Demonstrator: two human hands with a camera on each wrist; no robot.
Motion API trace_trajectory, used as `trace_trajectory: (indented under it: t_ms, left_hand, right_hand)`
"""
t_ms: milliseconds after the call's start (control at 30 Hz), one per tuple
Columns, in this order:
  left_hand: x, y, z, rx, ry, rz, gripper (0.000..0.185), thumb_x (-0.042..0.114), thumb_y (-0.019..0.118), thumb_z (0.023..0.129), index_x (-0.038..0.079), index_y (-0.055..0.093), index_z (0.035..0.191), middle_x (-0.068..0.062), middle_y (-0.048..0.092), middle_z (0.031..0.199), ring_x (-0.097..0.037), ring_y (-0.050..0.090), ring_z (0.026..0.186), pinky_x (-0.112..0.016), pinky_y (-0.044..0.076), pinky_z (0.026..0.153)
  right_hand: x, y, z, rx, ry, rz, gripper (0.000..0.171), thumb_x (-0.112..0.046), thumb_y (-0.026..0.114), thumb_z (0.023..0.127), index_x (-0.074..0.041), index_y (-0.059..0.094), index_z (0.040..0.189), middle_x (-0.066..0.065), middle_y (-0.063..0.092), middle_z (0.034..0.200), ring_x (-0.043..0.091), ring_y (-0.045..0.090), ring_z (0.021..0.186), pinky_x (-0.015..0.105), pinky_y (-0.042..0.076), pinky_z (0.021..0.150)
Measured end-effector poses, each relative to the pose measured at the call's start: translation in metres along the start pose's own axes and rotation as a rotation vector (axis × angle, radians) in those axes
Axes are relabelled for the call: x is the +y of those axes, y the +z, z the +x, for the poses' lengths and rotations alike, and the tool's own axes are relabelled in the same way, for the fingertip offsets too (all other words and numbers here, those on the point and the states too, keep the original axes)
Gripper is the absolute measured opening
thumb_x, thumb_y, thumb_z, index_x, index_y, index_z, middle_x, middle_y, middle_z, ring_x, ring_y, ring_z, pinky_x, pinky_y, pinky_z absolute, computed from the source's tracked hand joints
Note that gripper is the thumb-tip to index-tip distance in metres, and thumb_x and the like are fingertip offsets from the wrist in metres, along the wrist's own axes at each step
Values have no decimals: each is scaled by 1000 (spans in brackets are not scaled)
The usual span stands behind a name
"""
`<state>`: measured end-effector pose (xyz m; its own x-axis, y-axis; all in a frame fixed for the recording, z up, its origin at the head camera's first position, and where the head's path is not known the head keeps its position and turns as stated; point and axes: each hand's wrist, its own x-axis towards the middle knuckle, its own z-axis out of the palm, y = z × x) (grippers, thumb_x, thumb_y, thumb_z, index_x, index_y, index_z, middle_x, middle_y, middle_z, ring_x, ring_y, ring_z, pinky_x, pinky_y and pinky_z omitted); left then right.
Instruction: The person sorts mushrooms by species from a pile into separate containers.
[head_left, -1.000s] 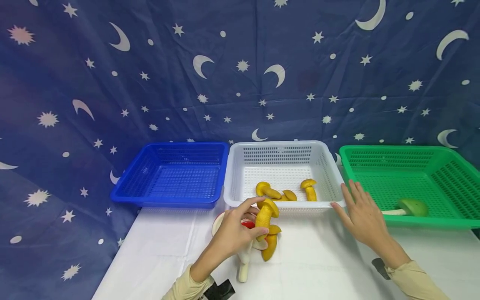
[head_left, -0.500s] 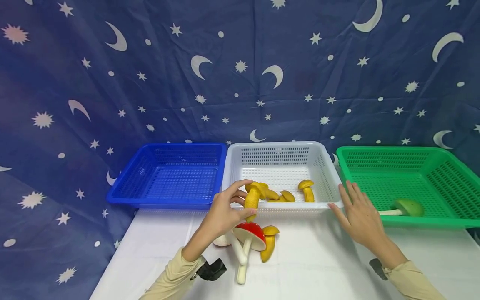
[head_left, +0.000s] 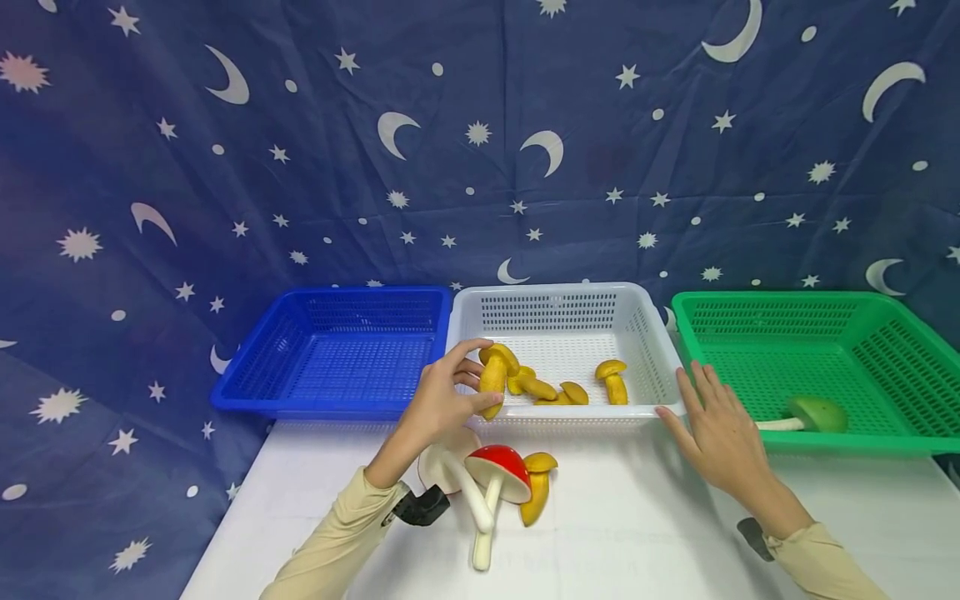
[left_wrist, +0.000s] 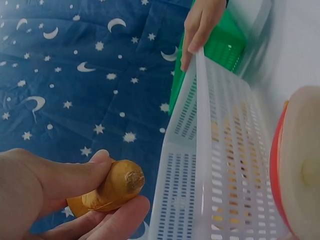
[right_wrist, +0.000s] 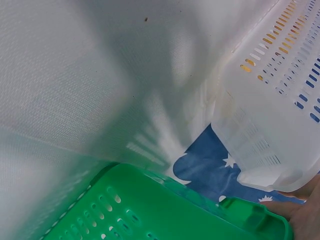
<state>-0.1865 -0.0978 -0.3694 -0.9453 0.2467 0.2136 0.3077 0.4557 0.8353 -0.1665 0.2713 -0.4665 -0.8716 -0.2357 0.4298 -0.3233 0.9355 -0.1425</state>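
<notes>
I see the yellow mushroom (head_left: pixel 492 375) pinched between thumb and fingers of my left hand (head_left: pixel 438 406), held over the near-left rim of the white basket (head_left: pixel 562 297); three more yellow mushrooms (head_left: pixel 570 385) lie inside it. Right hand (head_left: pixel 718 433) flat, fingers straight, touching the basket's near-right corner; green basket (head_left: pixel 885 350) holds one green mushroom (head_left: pixel 813 414); blue basket (head_left: pixel 337 350) alongside; red mushroom (head_left: pixel 497 475) on the white table (head_left: pixel 637 533).
</notes>
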Motion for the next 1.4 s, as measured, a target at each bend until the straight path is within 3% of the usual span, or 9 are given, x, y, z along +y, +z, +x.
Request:
trace_trajectory:
  t_ms: [133,467,833,1067,1167,1267,1400]
  left_hand:
    - [-5,-1,5,-1,-15,9,64,2,82,70,14,55,128,-10,67,93,-19,66,78,-43,52,80]
    - [-18,2,20,1,-19,54,64,3,83,69,12,56,126,-12,68,89,-19,66,76,-31,55,68]
    - [-31,9,39,-78,-115,74,66,3,80,73,12,52,132,-18,65,98,-28,65,85,-27,55,54]
    - [-38,16,49,-128,-171,102,63,3,80,72,10,52,128,-19,64,93,-24,66,74,-27,54,51]
    - [-42,18,53,-149,-190,158,61,3,80,72,7,52,127,-16,64,87,-23,64,66,-28,53,52]
    - [-46,21,56,-155,-226,261,60,5,81,72,7,54,125,-13,64,84,-25,59,77,-27,51,58]
    - [-48,25,61,-163,-271,327,59,6,81,71,7,55,124,-16,61,97,-28,51,93,-26,50,57]
  right_hand:
    - [-1,-1,-1,-1,3,-2,69,-37,56,93,7,35,141,32,29,145,43,19,138,60,19,107]
    - [-1,-2,0,-3,11,-3,70,-38,57,92,6,35,141,32,30,145,44,21,137,60,19,108]
    - [-1,-1,-1,7,14,4,69,-43,51,94,6,36,141,31,30,145,46,25,135,61,21,106]
    - [0,-2,-3,9,22,6,69,-42,52,94,6,36,141,31,30,145,46,24,135,60,20,107]
    - [0,-3,-4,0,24,5,69,-41,53,94,6,35,142,31,30,145,46,25,135,61,22,106]
    - [1,-3,-3,-6,20,4,70,-41,54,94,6,35,142,31,30,145,46,26,135,62,26,103]
    - [1,-2,-1,-9,15,3,70,-42,54,93,6,36,142,30,31,145,46,26,135,62,27,103]
